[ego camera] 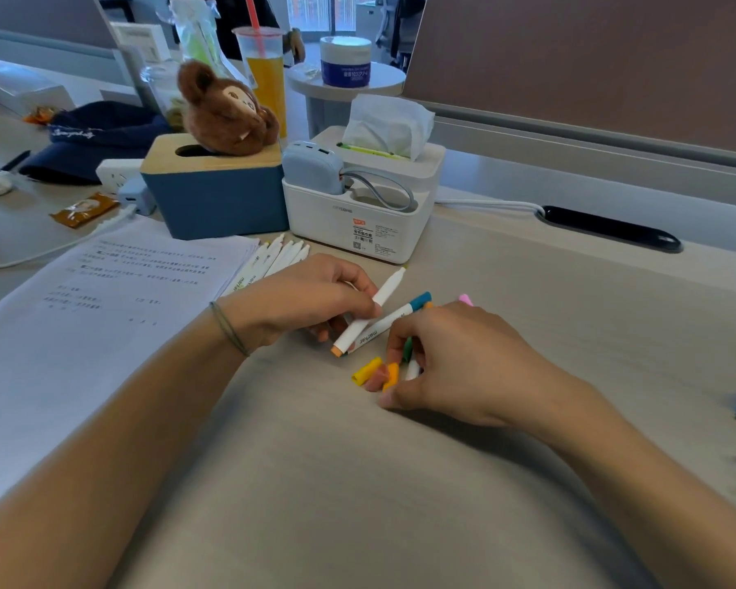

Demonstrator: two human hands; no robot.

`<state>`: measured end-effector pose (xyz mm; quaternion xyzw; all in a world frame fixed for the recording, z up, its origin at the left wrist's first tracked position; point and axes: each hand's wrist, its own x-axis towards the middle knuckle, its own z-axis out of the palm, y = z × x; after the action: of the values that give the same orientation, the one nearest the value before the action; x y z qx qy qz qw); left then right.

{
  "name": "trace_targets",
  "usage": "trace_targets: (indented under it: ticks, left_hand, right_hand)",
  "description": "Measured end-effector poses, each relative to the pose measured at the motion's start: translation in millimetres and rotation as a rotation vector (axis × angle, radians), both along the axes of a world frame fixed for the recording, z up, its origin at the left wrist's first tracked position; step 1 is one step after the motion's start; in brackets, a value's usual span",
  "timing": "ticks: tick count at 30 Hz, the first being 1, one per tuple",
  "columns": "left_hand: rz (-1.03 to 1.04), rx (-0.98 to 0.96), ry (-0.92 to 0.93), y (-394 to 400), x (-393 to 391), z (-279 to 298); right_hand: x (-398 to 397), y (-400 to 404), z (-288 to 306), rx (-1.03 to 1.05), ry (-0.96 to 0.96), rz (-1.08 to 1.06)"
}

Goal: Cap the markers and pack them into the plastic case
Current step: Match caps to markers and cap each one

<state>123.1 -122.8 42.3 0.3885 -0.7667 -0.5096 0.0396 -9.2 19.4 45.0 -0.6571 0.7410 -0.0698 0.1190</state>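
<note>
1. Gripping a white marker (370,312) between thumb and curled fingers, the left hand (311,299) is holding it slanted just above the desk (315,482).
2. Pinching an orange cap (391,376), the right hand (455,359) is hiding other caps beneath it; a yellow cap (367,370) is lying beside.
3. Lying half hidden behind the left hand, uncapped markers (279,257) are showing beside the papers (103,316); the plastic case is hard to make out.

Pale desk (527,291), paper stack (103,299), blue box (215,201), white tissue organiser (358,218), loose yellow cap (366,370)
</note>
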Motion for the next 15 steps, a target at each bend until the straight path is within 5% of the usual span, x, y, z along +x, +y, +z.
trace_targets:
  ticks: [3, 7, 15]
  left_hand:
    - [0.002, -0.001, 0.003, 0, 0, 0]
    - [-0.009, -0.003, -0.010, 1, -2, -1]
    - [-0.064, 0.005, 0.053, 2, -3, 1]
  right_hand:
    - [-13, -4, 5, 0.026, -0.186, -0.053]
    - [-38, -4, 12, 0.013, -0.679, -0.191]
    - [-52, -7, 6, -0.353, -1.224, -0.570]
